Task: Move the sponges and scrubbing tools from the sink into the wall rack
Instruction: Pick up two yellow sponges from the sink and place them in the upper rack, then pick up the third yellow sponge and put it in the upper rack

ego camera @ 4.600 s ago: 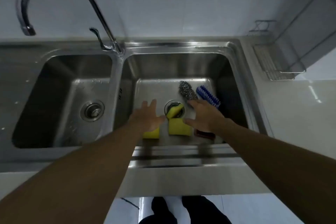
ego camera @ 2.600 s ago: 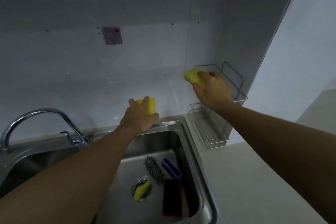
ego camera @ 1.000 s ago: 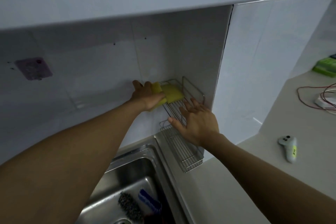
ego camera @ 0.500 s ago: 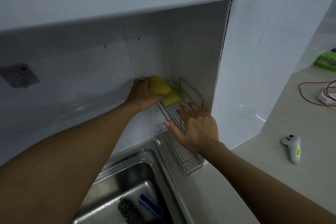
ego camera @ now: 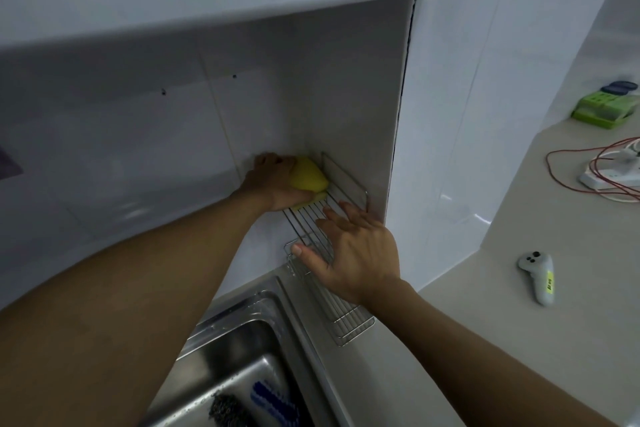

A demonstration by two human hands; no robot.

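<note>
A two-tier wire wall rack (ego camera: 346, 189) hangs in the tiled corner above the sink. My left hand (ego camera: 273, 185) is shut on a yellow sponge (ego camera: 307, 175) at the back of the upper shelf, on top of another yellow sponge (ego camera: 320, 197) whose edge peeks out beneath. My right hand (ego camera: 353, 253) hovers open and empty between the two shelves, fingers spread. Down in the steel sink (ego camera: 242, 350) lie a steel-wool scrubber (ego camera: 228, 412) and a blue bristle brush (ego camera: 273, 404).
The rack's lower shelf (ego camera: 349, 319) juts out over the counter. On the pale counter to the right lie a white handheld controller (ego camera: 538, 276), a power strip with red cable (ego camera: 609, 177) and a green box (ego camera: 602, 111). A cabinet overhangs above.
My left hand has pushed its yellow sponge deeper and lower onto the upper shelf over the first sponge. My right hand has stayed open near the rack.
</note>
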